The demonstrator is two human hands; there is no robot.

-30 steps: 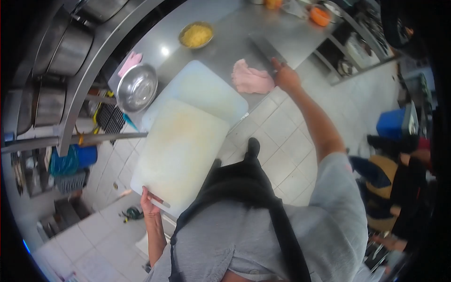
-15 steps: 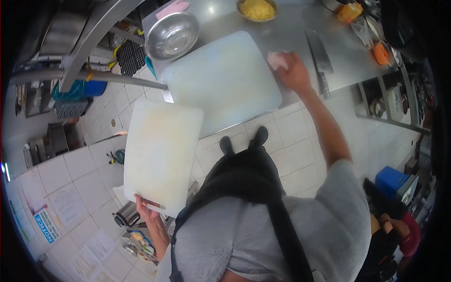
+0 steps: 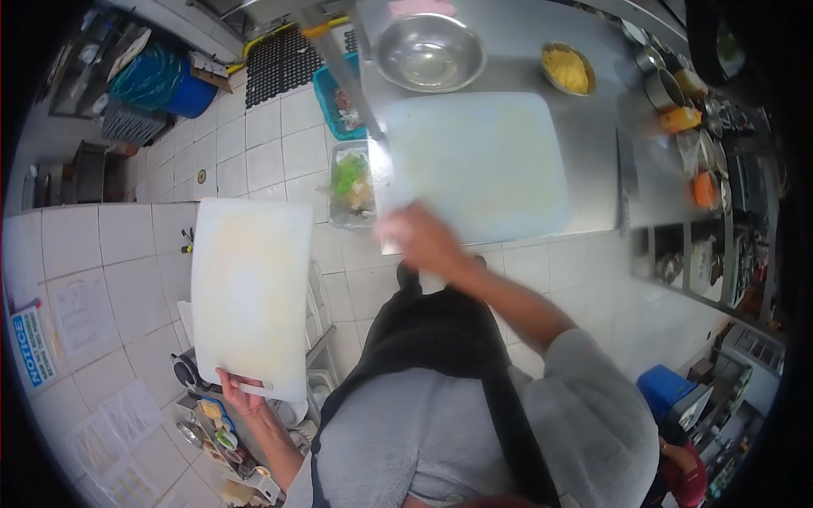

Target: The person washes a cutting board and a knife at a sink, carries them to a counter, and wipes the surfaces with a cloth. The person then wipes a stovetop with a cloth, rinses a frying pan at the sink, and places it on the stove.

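My left hand (image 3: 241, 394) is closed on the handle slot of a white cutting board (image 3: 252, 296), which it holds up off to the left of the table. My right hand (image 3: 432, 245), smeared by motion, is over the front left corner of the steel table (image 3: 593, 216). A pale pinkish cloth (image 3: 390, 227) is bunched in its fingers. Just behind this hand, a second white cutting board (image 3: 478, 165) lies flat on the table. A large knife (image 3: 627, 169) rests to the right of that board.
A steel bowl (image 3: 432, 52) and a bowl of yellow food (image 3: 567, 69) stand behind the flat board. Bins with scraps (image 3: 351, 182) sit by the table's left edge, near a metal post (image 3: 347, 80). Pots and containers (image 3: 665, 91) line the right. Another person (image 3: 680, 466) is at lower right.
My right hand has swept with the cloth from the right of the flat board to the table's front left corner. My left hand still holds its board. The view has turned.
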